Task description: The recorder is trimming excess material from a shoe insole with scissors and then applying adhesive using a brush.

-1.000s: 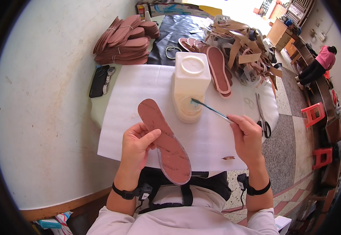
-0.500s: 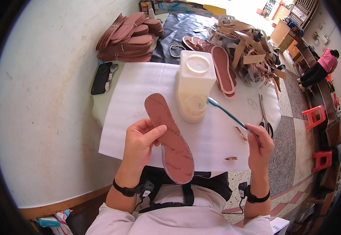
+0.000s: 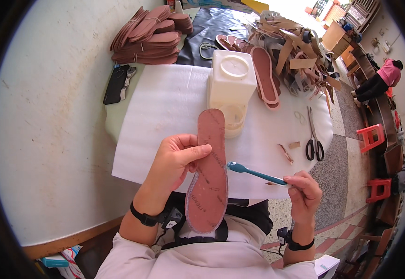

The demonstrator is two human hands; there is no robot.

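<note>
Reddish-brown insole (image 3: 210,172) is gripped at its edge by the left hand (image 3: 177,160); the right hand (image 3: 302,188), at three o'clock, pinches a teal toothbrush (image 3: 256,173), bristles touching the insole; white jug (image 3: 232,86) on the bench (image 3: 165,107) at twelve

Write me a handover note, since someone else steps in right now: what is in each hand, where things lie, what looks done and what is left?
Left hand: holds the reddish-brown insole by its edge, above the lap.
Right hand: grips the teal brush, head at the insole's right edge.
White jug and a pale tub stand on the white sheet; scissors to the right; insole stacks at the far edge.
Done: cannot tell how much edge is coated.
Left: probably brushing round the rim.
</note>
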